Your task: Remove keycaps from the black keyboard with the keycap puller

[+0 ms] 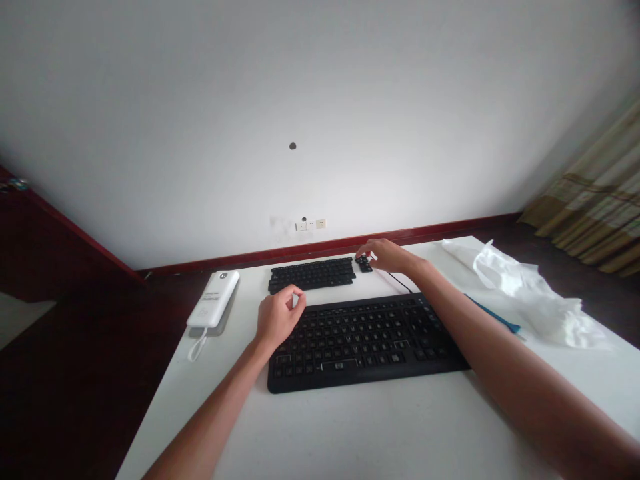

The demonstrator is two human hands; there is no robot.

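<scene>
A black keyboard base [345, 337] lies on the white table, its key positions showing small pale centres, apparently with the keycaps off. My left hand [281, 313] rests at its upper left corner, fingers curled in toward the thumb; whatever may be inside the curl is hidden. Behind the base, black keycaps [313, 273] lie in keyboard-like rows. Over a smaller cluster of black keycaps [367, 267] at their right is my right hand [387, 255], its fingers bent down onto the cluster and the thumb apart. My right forearm covers the base's right end.
A white power bank [215, 300] with a strap lies at the table's left edge. On the right are a crumpled white plastic bag [530, 287] and a blue flat tool [495, 313], partly behind my forearm. A black cable [400, 283] leaves the keyboard's back edge.
</scene>
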